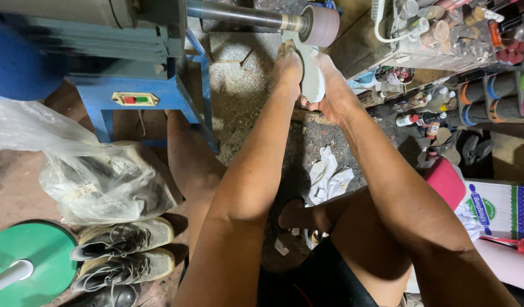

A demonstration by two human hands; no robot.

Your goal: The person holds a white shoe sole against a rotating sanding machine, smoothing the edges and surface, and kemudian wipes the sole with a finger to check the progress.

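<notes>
Filling the upper left of the frame, a blue machine stand (159, 99) carries a motor housing and a red-and-green switch box (135, 99), and from it a steel shaft (239, 15) runs right to a pinkish sanding drum (321, 25) at top centre. Below the stand, at left, a clear plastic bag (97, 176) slumps over a pair of grey laced shoes (125, 253), with a green round disc (29, 258) in the lower left corner. Crowded shelves of bottles and spools (472, 68) take the upper right. At top centre, just under the drum, both hands grip a flat grey shoe sole (312, 77): the left hand (288, 68) wraps its upper edge, the right hand (333, 94) cups it from below and beside, fingers closed firmly on it. The sole's top end sits touching or just beside the drum; contact itself is hard to tell. The step in hand looks like sanding the sole's edge. Going on would call for steady, even pressure and a slow turning of the sole, with fingertips kept off the drum.
</notes>
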